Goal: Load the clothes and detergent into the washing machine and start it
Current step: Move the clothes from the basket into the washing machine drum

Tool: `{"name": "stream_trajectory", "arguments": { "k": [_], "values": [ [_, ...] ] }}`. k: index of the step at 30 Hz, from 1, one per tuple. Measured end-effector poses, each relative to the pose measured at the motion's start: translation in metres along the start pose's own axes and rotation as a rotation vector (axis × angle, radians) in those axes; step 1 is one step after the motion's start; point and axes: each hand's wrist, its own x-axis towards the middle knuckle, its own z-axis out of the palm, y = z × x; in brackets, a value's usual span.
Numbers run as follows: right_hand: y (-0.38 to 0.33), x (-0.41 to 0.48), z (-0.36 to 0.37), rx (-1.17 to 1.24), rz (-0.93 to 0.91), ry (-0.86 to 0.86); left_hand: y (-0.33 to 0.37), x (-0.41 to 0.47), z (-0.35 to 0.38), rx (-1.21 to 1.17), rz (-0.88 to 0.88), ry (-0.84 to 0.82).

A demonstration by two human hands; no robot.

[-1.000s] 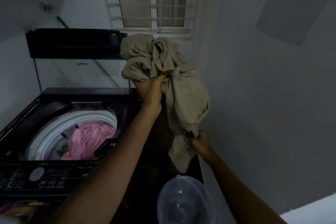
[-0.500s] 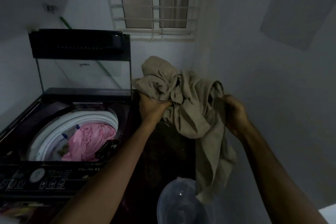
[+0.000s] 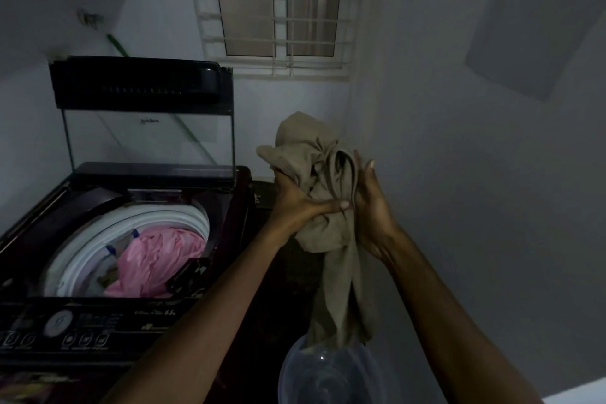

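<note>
Head view: my left hand [image 3: 295, 203] up in air, fingers clenched round bunched beige garment [image 3: 311, 174], thumb across front. My right hand [image 3: 373, 216] pressed against garment's right side; its fingers partly behind fold, cannot tell if gripping. Garment held right of washing machine [image 3: 82, 331], its tail hanging down to clear bowl [image 3: 328, 374]. Lid [image 3: 147, 134] raised; pink garment [image 3: 157, 259] inside drum.

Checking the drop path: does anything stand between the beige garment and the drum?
Nothing visible does. The lid stands raised, the drum open with pink cloth inside; left hand and right hand hold the beige garment to the drum's right.
</note>
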Motion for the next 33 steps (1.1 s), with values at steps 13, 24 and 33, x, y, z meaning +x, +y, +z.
{"name": "stream_trajectory", "arguments": {
  "k": [13, 24, 33],
  "values": [
    [0.048, -0.032, -0.016, -0.583, -0.095, 0.139, 0.006, 0.005, -0.017, -0.472, -0.038, 0.433],
    [0.041, -0.011, -0.028, -0.407, 0.276, 0.282, -0.011, 0.001, -0.084, -0.162, 0.001, 0.396],
    [0.017, 0.03, 0.091, -0.136, -0.207, 0.024, -0.029, -0.002, -0.132, -0.164, 0.015, 0.284]
  ]
}}
